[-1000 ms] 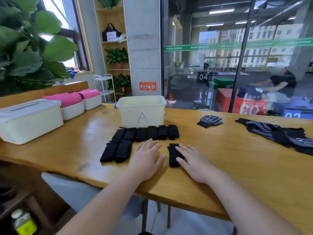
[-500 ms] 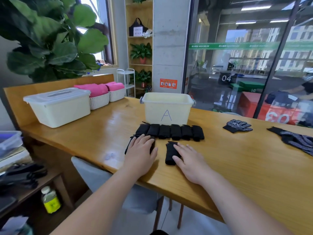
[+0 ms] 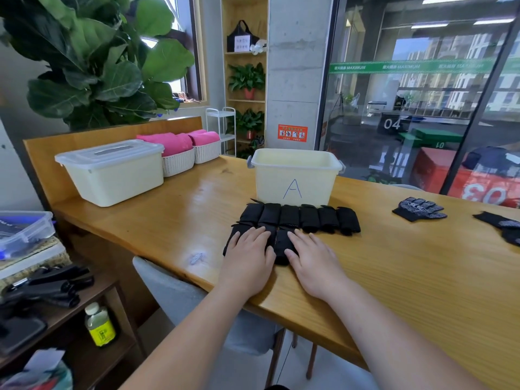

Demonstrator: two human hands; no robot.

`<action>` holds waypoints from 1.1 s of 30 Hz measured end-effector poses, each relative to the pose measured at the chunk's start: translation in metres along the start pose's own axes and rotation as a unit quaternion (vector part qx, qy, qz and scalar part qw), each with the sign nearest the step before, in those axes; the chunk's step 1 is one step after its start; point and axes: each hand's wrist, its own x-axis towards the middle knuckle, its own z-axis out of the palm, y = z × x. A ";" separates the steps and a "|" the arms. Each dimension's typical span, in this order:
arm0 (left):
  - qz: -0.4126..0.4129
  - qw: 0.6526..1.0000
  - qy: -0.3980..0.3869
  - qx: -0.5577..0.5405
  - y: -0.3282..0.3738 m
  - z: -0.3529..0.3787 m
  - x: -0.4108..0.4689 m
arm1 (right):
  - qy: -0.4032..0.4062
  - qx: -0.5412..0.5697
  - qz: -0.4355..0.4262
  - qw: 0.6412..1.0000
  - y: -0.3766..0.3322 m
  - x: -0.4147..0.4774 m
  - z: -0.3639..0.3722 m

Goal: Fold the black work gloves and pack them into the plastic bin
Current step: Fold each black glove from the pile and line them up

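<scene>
Two hands flat: L hand (image 3: pixel 247 254) & R hand (image 3: pixel 312 257) press folded gloves (image 3: pixel 281 244) nr desk (image 3: pixel 422 277) front edge, fingers straight, gripping nothing. Bin (image 3: pixel 294 178) just behind. Gloves prob light, soft, springy knit; may unfold, so pinch across the fold

Left hand (image 3: pixel 247 253), right hand (image 3: pixel 315 258) on gloves (image 3: pixel 281 244)

folded gloves (image 3: pixel 309 219) before bin (image 3: pixel 295 178), on table (image 3: pixel 422 277)
</scene>
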 end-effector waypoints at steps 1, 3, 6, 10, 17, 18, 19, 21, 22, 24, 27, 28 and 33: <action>0.001 1.000 -0.002 -0.001 0.000 0.000 0.000 | -0.001 0.002 0.000 1.000 -0.001 0.001 0.000; 0.000 1.000 -0.003 -0.004 0.000 0.000 -0.001 | 0.001 0.007 -0.001 1.000 -0.002 0.001 0.001; 0.006 1.000 0.011 -0.002 -0.001 0.001 -0.001 | 0.012 0.019 -0.006 1.000 -0.003 0.000 0.001; 0.020 0.999 0.033 -0.001 -0.001 -0.001 -0.002 | 0.018 0.037 -0.012 0.999 -0.001 -0.005 -0.003; 0.074 0.995 0.064 0.014 0.011 -0.010 -0.003 | 0.021 0.039 -0.004 0.999 0.015 -0.015 -0.026; 0.080 0.995 0.061 0.016 0.015 -0.010 -0.002 | 0.023 0.037 -0.001 0.999 0.020 -0.018 -0.030; 0.085 0.995 0.058 0.016 0.020 -0.010 0.000 | 0.025 0.035 0.003 0.999 0.025 -0.020 -0.035; 0.099 0.993 0.055 0.010 0.036 -0.010 0.003 | 0.027 0.030 0.014 0.999 0.037 -0.027 -0.043; 0.107 0.993 0.055 0.005 0.046 -0.010 0.004 | 0.029 0.029 0.020 0.999 0.044 -0.031 -0.047; 0.124 0.991 0.052 -0.004 0.067 -0.007 0.007 | 0.035 0.026 0.033 0.999 0.058 -0.040 -0.055; 0.155 0.987 0.039 -0.010 0.101 0.001 0.011 | 0.042 0.016 0.059 0.997 0.085 -0.056 -0.067; 0.165 0.985 0.037 -0.017 0.112 0.005 0.012 | 0.043 0.013 0.069 0.997 0.095 -0.062 -0.070; 0.198 0.979 0.007 -0.041 0.168 0.029 0.020 | 0.052 0.003 0.125 0.991 0.146 -0.093 -0.087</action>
